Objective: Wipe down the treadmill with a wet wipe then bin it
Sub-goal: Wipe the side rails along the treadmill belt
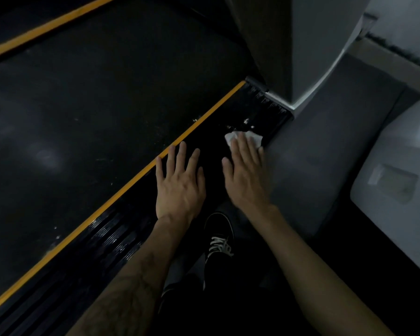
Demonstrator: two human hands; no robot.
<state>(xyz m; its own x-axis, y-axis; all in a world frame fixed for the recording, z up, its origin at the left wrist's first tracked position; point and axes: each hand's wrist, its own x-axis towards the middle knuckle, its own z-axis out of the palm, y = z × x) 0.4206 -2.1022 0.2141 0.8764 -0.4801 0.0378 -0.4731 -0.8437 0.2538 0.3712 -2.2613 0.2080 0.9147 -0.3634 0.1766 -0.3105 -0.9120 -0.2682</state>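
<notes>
1. Pressing flat on the head view, the right hand [246, 170] lies with straight fingers on a crumpled white wet wipe [243, 139], pinning it to the black ribbed side rail [214, 141] of the treadmill, near the rail's front end.
2. Most of the wipe is hidden under those fingers; only its crinkled edges peek out ahead of the fingertips.
3. The left hand [178, 184] rests beside it, fingers spread and holding nothing, its tips touching the orange stripe [131, 185] that edges the dark running belt [83, 117].
4. A grey upright post [310, 49] rises just past the wipe, cut off at the top.
5. Below, a black lace-up shoe [218, 236] shows between the forearms.
6. The light is dim; the pale shape at right [393, 190] is hard to make out.
</notes>
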